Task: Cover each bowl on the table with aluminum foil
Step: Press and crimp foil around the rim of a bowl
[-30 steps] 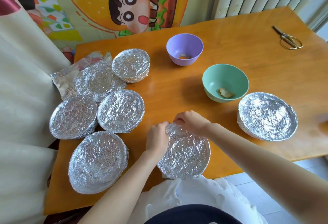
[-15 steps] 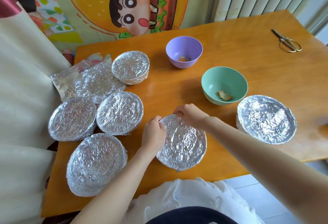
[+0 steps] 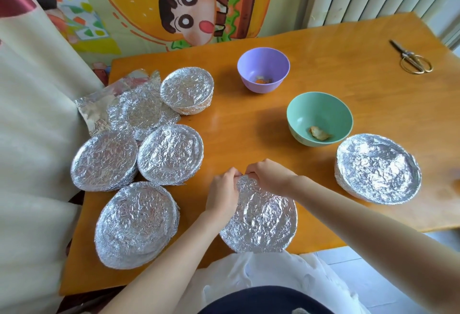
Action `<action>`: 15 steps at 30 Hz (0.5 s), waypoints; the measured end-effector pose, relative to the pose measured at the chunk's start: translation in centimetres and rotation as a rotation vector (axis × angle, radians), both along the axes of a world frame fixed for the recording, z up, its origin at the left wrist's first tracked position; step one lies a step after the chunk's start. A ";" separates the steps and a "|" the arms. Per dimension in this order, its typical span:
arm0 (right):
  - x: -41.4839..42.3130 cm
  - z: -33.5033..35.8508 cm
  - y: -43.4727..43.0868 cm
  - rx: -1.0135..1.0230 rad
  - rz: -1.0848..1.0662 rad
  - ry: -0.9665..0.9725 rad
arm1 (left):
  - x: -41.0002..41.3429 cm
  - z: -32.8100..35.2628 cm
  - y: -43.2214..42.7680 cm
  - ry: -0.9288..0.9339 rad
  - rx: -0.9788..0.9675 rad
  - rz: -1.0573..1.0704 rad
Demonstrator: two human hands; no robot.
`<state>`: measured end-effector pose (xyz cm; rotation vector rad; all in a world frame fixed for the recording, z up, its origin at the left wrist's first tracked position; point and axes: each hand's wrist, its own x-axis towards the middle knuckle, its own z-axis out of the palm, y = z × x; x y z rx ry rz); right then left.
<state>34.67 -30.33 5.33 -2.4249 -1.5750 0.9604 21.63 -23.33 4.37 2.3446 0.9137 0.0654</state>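
the left hand point(image 3: 221, 196) and right hand point(image 3: 270, 176), fingers point(image 3: 255, 171) curled, pinch the far rim of the round bowl wrapped in crinkled silver foil point(image 3: 263, 219) at the orange wooden counter's point(image 3: 249, 139) near edge. fold that edge snugly under the rim, working round evenly and gently to avoid tears.

Fingers point(image 3: 230, 173) on far rim of wrapped bowl point(image 3: 261, 216), wrapped cluster point(image 3: 169, 154) left of them, near open bowl point(image 3: 319, 112) beyond, far open bowl point(image 3: 263, 64) behind it, lone wrapped bowl point(image 3: 378, 167) right, scissors point(image 3: 412, 58) far beyond.
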 end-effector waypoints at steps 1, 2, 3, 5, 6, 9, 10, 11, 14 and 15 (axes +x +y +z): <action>0.2 0.3 0.3 -0.033 0.020 0.023 | 0.1 0.1 -0.1 -0.014 0.000 -0.007; 0.2 0.5 0.7 -0.063 0.040 0.045 | 0.1 0.1 -0.1 -0.024 0.003 -0.013; 0.2 0.8 1.1 -0.086 0.062 0.058 | 0.1 0.1 -0.1 -0.032 0.005 -0.013; 0.0 0.7 1.4 -0.101 0.088 0.045 | 0.0 -0.1 -0.2 -0.035 0.002 -0.009; -0.1 0.5 1.5 -0.095 0.088 0.025 | 0.0 -0.1 -0.2 -0.036 -0.007 -0.006; -0.5 0.2 1.0 -0.083 0.036 0.010 | -0.3 -0.1 -0.3 -0.052 -0.046 -0.018; -0.5 0.1 0.8 -0.078 0.019 0.023 | -0.2 -0.1 -0.3 -0.056 -0.055 -0.024; -0.5 0.2 0.6 -0.073 0.017 0.037 | -0.2 -0.1 -0.2 -0.055 -0.062 -0.033; 0.4 0.8 0.2 -0.071 0.032 0.108 | -0.1 0.1 0.1 -0.034 -0.062 -0.050; 0.9 1.1 0.0 -0.072 -0.003 0.156 | -0.1 0.0 0.1 -0.024 -0.054 -0.042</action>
